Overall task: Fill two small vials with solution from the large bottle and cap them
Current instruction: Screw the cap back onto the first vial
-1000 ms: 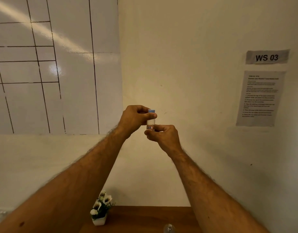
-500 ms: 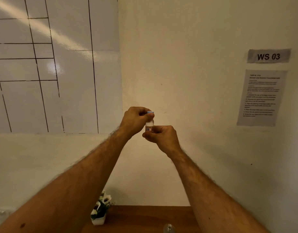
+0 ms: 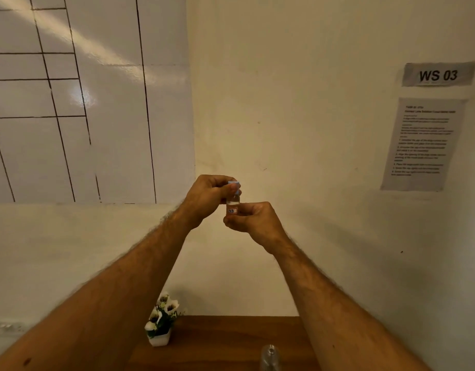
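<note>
I hold a small clear vial point(image 3: 233, 204) upright at chest height in front of the wall. It has a white label with red edge and liquid inside. My right hand point(image 3: 253, 219) grips its lower body from the right. My left hand point(image 3: 208, 199) pinches the light blue cap point(image 3: 234, 183) sitting on top of the vial. The open neck of a clear bottle point(image 3: 269, 356) pokes up at the bottom edge, on the wooden table point(image 3: 217, 344). No second vial is in view.
A small white pot of artificial flowers point(image 3: 161, 321) stands at the table's back left corner. On the wall to the right hang a "WS 03" sign point(image 3: 438, 74) and a printed instruction sheet point(image 3: 422, 143). A whiteboard with drawn lines point(image 3: 83, 103) fills the upper left.
My left fingers have shifted around the blue cap while the right hand keeps the vial still. Both hands stay at about the same spot.
</note>
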